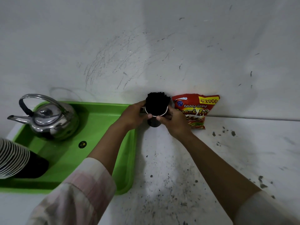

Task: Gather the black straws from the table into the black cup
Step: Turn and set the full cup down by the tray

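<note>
A black cup point(154, 122) with a white rim stands on the white table near the wall. A thick bunch of black straws point(157, 101) stands upright inside it, fanning out above the rim. My left hand point(134, 113) wraps the cup's left side and my right hand point(174, 120) wraps its right side, thumbs meeting at the front rim. No loose straws show on the table.
A green tray point(100, 127) lies left of the cup, holding a steel kettle point(50, 117) and a stack of black cups point(19, 159) with striped rims. A red snack bag point(197, 109) leans on the wall just right of the cup. The white table point(243, 151) is speckled dark.
</note>
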